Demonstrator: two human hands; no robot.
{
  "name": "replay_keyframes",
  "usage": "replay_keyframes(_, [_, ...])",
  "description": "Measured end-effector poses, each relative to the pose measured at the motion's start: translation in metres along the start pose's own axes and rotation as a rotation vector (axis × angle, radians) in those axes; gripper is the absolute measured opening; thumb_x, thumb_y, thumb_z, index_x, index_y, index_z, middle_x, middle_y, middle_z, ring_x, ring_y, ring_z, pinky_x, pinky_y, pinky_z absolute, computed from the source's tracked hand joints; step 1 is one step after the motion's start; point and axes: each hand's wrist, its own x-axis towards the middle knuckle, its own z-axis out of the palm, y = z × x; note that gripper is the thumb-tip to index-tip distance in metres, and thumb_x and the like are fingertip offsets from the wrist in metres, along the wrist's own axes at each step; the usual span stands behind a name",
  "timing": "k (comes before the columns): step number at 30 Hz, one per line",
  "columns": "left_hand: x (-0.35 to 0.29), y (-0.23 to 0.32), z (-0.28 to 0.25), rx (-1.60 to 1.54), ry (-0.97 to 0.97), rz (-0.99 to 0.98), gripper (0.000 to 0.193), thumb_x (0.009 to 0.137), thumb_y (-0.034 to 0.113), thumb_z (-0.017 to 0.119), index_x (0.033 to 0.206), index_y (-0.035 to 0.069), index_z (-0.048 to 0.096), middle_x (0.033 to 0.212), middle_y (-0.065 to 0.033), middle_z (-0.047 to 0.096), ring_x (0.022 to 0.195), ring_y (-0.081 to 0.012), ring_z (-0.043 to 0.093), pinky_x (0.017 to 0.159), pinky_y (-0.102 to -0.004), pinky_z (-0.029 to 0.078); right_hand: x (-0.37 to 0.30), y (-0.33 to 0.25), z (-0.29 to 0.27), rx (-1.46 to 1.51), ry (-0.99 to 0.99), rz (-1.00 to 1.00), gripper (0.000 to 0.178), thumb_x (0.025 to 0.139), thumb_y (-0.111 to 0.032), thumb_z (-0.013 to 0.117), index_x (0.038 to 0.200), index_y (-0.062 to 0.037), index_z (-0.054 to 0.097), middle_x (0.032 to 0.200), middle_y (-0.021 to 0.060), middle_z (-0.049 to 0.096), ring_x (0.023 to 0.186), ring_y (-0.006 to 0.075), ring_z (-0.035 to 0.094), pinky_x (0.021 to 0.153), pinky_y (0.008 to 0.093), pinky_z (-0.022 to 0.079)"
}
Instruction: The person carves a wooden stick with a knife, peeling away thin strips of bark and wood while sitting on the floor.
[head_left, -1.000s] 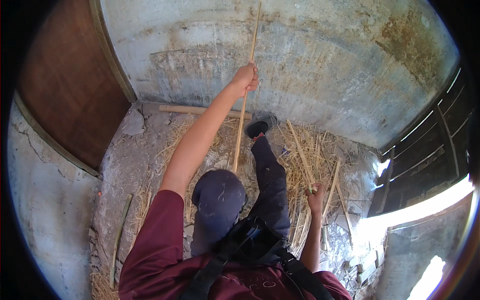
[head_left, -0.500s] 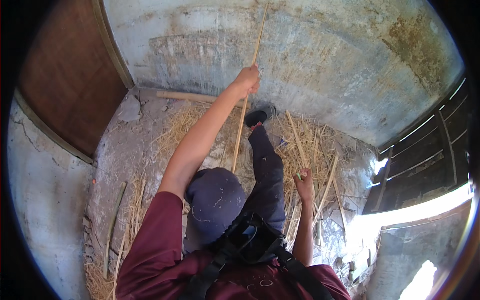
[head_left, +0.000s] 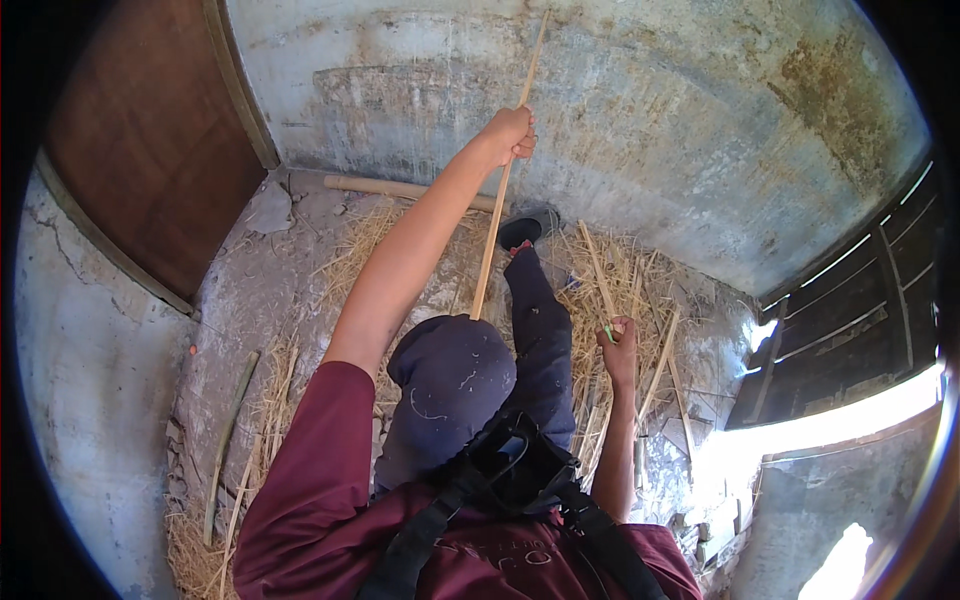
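My left hand (head_left: pixel 513 136) reaches far forward, its fingers wrapped round a long, thin strip that looks like split bamboo (head_left: pixel 490 258). The strip's far end tapers up in front of the wall, and its near end drops behind my bent knee (head_left: pixel 452 365). At lower right, my right hand (head_left: pixel 620 348) is closed, with a small green thing (head_left: pixel 608 332) showing between its fingers. The rest of that thing is hidden. Just beyond this hand is another pale strip (head_left: pixel 597 265) over the straw; I cannot tell whether the hand touches it.
Loose straw and shavings (head_left: pixel 640 290) cover the floor by my outstretched leg. A round pole (head_left: pixel 385 188) lies along the foot of the stained wall (head_left: pixel 680 130). A greenish stick (head_left: pixel 232 435) rests at left, near the brown door (head_left: pixel 150 130). Dark slats (head_left: pixel 850 310) stand at right.
My left hand has moved a little farther forward and up along the strip. My bent knee has shifted forward and right. The right hand has risen slightly, still closed.
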Motion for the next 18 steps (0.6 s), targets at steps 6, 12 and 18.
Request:
replay_keyframes(6, [0.002, -0.004, 0.0, -0.068, -0.049, 0.007, 0.032, 0.117, 0.034, 0.04, 0.094, 0.012, 0.041, 0.062, 0.0061, 0.028, 0.044, -0.0076, 0.023, 0.038, -0.0274, 0.021, -0.005, 0.011, 0.0, 0.02, -0.036, 0.015, 0.038, 0.095, -0.011, 0.075, 0.123, -0.0087, 0.05, 0.09, 0.0095, 0.069, 0.078, 0.0169, 0.067, 0.069, 0.0326, 0.051])
replay_keyframes(12, [0.003, -0.001, -0.014, -0.116, -0.086, 0.018, 0.03, 0.115, 0.034, 0.045, 0.096, 0.011, 0.042, 0.064, 0.005, 0.033, 0.046, -0.0078, 0.027, 0.039, -0.0269, 0.026, -0.008, 0.01, 0.004, 0.062, -0.034, -0.001, 0.036, 0.096, -0.01, 0.073, 0.123, -0.0089, 0.049, 0.089, 0.0103, 0.07, 0.079, 0.0161, 0.067, 0.069, 0.0329, 0.051])
replay_keyframes(18, [-0.041, -0.025, 0.013, -0.069, 0.013, 0.02, 0.041, 0.108, 0.048, 0.06, 0.109, 0.009, 0.05, 0.078, -0.0019, 0.054, 0.056, -0.0126, 0.053, 0.047, -0.0304, 0.046, -0.018, 0.037, -0.021, -0.026, 0.01, 0.01, 0.039, 0.096, -0.013, 0.075, 0.124, -0.0088, 0.049, 0.089, 0.0104, 0.069, 0.079, 0.0182, 0.067, 0.072, 0.0345, 0.052])
